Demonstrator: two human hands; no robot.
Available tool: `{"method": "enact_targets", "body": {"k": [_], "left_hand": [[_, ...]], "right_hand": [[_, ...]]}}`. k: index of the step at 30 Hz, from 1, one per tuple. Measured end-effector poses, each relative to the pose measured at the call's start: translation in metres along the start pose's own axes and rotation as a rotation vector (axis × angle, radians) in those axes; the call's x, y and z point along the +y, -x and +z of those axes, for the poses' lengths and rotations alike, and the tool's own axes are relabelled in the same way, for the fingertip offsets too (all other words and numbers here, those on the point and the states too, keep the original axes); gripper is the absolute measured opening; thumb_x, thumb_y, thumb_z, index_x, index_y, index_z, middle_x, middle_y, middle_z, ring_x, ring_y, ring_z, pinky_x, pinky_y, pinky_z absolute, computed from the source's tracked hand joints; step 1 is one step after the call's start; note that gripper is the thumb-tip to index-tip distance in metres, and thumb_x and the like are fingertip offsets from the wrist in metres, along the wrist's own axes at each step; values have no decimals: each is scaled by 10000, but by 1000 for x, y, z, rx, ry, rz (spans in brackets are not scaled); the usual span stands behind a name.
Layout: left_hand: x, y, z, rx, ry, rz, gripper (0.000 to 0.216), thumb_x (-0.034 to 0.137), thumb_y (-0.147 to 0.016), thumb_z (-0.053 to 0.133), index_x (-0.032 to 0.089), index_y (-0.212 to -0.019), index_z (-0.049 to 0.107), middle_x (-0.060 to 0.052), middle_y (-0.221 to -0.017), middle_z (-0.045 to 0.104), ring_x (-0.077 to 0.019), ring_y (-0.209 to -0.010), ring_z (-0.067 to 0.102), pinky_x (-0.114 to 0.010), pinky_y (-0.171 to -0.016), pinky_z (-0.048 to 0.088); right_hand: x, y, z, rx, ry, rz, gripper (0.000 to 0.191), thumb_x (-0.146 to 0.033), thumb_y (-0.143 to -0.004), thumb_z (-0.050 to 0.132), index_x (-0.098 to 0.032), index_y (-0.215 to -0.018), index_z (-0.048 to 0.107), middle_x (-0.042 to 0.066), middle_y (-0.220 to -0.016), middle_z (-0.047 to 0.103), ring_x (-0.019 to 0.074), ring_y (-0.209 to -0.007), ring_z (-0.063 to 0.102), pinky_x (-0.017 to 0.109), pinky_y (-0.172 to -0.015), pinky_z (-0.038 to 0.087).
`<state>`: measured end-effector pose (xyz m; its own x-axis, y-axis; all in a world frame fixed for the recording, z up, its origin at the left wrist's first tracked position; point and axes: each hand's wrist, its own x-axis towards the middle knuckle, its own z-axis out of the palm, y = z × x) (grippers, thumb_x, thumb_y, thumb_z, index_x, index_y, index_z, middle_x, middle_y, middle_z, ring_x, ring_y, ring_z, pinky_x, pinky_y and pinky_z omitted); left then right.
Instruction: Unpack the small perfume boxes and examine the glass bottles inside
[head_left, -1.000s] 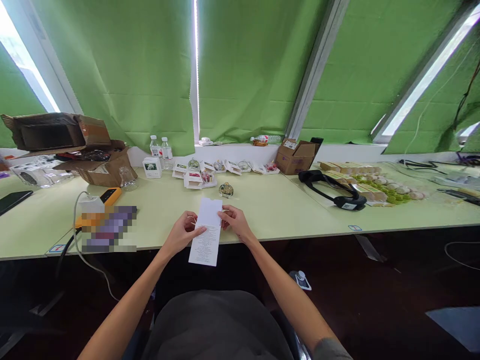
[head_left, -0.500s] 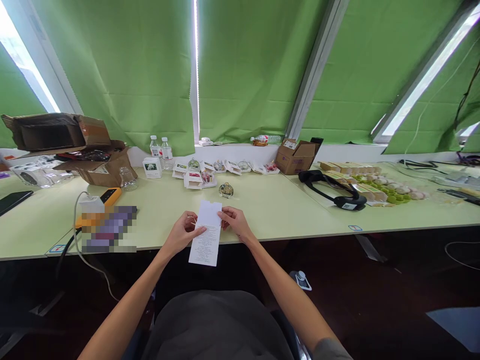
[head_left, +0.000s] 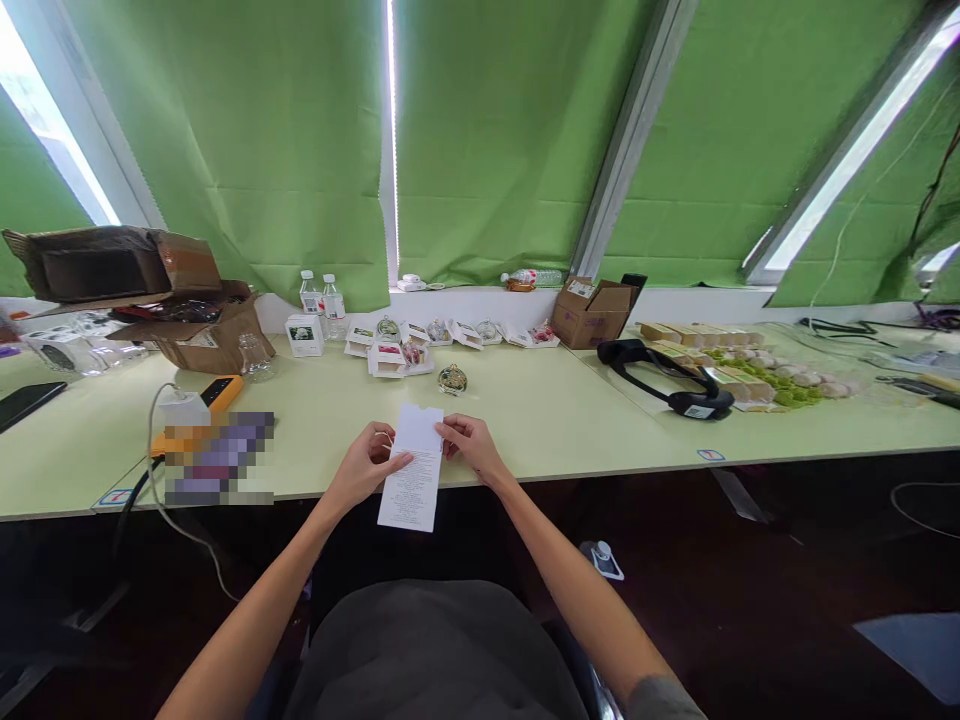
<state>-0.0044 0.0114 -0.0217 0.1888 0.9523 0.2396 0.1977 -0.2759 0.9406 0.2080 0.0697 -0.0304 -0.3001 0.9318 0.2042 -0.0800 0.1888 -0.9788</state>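
Card (head_left: 411, 490), white, slim and carrying lines of fine print on its lower part, is slanting between two bare hands in the head view, its lower end reaching out past the front edge of the counter (head_left: 555, 430). The left hand (head_left: 365, 463) is pinching it in a closed grip from the left side, while the right hand (head_left: 471, 445) is pinching its right edge slightly higher up. Beyond the card's top end, a round gold-coloured ornament (head_left: 452, 380) is resting on the counter, apart from both hands. Farther back, small white cartons (head_left: 385, 362) are standing in a loose row, with two clear plastic bottles (head_left: 332, 300) standing upright to their left and an open brown cardboard box (head_left: 591, 315) sitting to their right. A black headset (head_left: 697, 403) is lying farther right.
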Motion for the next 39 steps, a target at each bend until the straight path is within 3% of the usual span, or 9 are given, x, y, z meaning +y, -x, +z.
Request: {"method": "enact_targets", "body": {"k": [39], "left_hand": [[-4,-1,-1,-3,8,-4,387,440,-776,666,219,-994,435,-29,-911,654,-185,-752,663,-279,-599,512]], "right_hand": [[5,-2,-1,-11,4,-5,329,-494,-727,698,-167,-747,665,-3,-589,595,117,-506,545,237,-485,461]]}}
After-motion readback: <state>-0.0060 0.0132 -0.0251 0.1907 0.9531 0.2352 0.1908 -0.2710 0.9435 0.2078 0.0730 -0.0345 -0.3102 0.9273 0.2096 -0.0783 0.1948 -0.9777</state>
